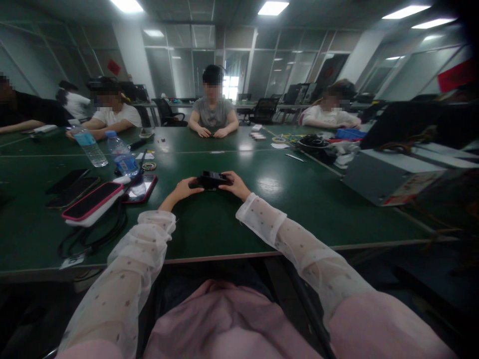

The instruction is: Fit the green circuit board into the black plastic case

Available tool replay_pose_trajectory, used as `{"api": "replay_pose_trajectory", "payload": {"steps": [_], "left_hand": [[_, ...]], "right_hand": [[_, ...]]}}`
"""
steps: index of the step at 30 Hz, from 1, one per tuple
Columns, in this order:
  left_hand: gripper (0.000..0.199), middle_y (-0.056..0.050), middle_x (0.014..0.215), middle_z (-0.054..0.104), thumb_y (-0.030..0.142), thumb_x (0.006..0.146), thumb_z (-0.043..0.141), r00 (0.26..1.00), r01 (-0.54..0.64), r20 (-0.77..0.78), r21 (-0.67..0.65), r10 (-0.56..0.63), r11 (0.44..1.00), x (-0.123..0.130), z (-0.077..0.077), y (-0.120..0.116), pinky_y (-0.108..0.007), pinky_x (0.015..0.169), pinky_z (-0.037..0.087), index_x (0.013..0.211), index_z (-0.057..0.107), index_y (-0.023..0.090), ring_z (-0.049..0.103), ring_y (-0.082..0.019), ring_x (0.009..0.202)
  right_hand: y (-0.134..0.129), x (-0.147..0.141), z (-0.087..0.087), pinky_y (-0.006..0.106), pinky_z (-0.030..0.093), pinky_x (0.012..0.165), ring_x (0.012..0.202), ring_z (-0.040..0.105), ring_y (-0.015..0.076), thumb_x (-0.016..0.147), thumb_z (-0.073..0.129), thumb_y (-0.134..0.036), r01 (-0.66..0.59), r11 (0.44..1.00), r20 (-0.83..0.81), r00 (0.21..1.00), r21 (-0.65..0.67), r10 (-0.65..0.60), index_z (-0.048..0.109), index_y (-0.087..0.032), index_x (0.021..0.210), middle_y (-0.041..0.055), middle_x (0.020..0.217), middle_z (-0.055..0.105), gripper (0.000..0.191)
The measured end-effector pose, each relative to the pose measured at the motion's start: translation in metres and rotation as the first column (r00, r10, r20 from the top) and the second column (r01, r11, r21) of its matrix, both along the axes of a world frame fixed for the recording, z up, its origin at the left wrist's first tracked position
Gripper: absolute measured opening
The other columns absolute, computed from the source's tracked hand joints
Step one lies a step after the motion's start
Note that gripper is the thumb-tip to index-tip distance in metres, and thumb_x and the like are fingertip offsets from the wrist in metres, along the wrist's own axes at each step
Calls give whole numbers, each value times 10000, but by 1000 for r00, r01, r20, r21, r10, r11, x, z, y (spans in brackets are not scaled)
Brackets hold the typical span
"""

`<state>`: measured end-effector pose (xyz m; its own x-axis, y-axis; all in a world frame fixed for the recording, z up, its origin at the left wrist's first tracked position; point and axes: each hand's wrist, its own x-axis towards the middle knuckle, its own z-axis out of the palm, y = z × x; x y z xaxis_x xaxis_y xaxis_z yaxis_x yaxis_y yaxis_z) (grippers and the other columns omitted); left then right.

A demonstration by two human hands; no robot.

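Note:
A small black box-like device (211, 179) is held between my two hands at the middle of the green table (224, 224). My left hand (186, 189) grips its left end, thumb in front. On its right end my right hand (235, 185) is closed the same way. Its upper part looks angled, with a dark recess; its exact kind cannot be made out. Whether it rests on the table or is just above it, I cannot tell. The fingers behind the device are partly hidden.
Left of my hands are a red-edged phone (140, 188), a phone on a white case (93, 203), dark phones (71, 189), black cables (108, 232) and two water bottles (121, 154). A grey metal box (389, 172) stands at right. Several people sit around the table.

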<state>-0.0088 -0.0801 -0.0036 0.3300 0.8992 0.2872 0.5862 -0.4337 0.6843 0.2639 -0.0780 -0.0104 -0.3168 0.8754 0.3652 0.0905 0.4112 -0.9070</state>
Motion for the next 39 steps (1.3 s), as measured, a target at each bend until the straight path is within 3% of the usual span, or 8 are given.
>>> {"api": "replay_pose_trajectory", "payload": {"steps": [4, 8, 10, 13, 18, 26, 32, 39], "left_hand": [[590, -94, 1206, 665, 533, 682, 726, 1000, 8, -5, -11, -8, 1000, 0, 1, 0, -418, 1012, 437, 1155, 639, 192, 610, -278, 1127], [601, -98, 1203, 664, 528, 682, 730, 999, 27, 21, 6, -27, 1000, 0, -1, 0, -414, 1005, 444, 1166, 625, 187, 617, -267, 1116], [608, -98, 1204, 663, 530, 674, 737, 1000, 11, 26, 0, -11, 1000, 0, -2, 0, -422, 1004, 444, 1166, 622, 192, 616, -270, 1117], [606, -91, 1209, 660, 531, 673, 736, 1000, -1, 24, -10, 1, 1000, -1, -2, 0, -425, 1008, 438, 1171, 618, 206, 610, -271, 1130], [593, -91, 1205, 661, 531, 671, 735, 1000, -13, 14, -8, 13, 1000, 0, 0, -1, -431, 1000, 441, 1156, 623, 210, 610, -276, 1124], [597, -90, 1211, 658, 535, 667, 733, 1000, -17, 13, -17, 17, 1000, 0, -1, 0, -438, 1004, 436, 1159, 619, 215, 609, -276, 1130], [594, -90, 1205, 660, 536, 675, 727, 1000, -17, 11, -12, 17, 1000, 0, -3, 2, -427, 999, 440, 1160, 616, 211, 611, -270, 1125], [590, -83, 1207, 661, 539, 679, 723, 1000, -11, 2, -6, 11, 1000, -1, -4, 3, -428, 998, 441, 1163, 615, 218, 615, -269, 1121]], "right_hand": [[-1, 0, 8, 445, 482, 952, 1002, 634, 239, 588, 812, -399, 63, 997, -115, 991, -47, -68, 487, -217, 1141, 53, 1032, 653, 666], [9, 13, 13, 428, 480, 944, 997, 623, 241, 612, 783, -431, 274, 962, -157, 950, -5, -271, 469, -204, 1131, 68, 1029, 645, 648], [18, 25, 12, 428, 481, 928, 980, 620, 243, 626, 766, -418, 414, 908, -132, 905, 58, -404, 452, -193, 1133, 76, 1028, 636, 638], [30, 46, 8, 425, 470, 923, 1002, 608, 245, 652, 730, -345, 590, 783, -55, 804, 197, -592, 423, -186, 1151, 88, 1081, 612, 607], [37, 72, 1, 418, 463, 900, 984, 611, 247, 673, 686, -257, 753, 598, 48, 611, 275, -790, 411, -171, 1145, 108, 1096, 607, 552], [40, 82, -9, 397, 469, 883, 965, 601, 253, 658, 706, -249, 850, 481, 162, 454, 217, -876, 417, -144, 1110, 122, 1060, 593, 547], [37, 80, -9, 417, 424, 945, 1036, 537, 262, 644, 674, -194, 846, 486, 248, 433, 221, -867, 402, -146, 1093, 133, 1096, 538, 527], [29, 70, -5, 501, 355, 990, 1192, 374, 329, 581, 700, -202, 868, 399, 287, 317, 297, -904, 352, -181, 1152, 148, 1239, 388, 669]]}}
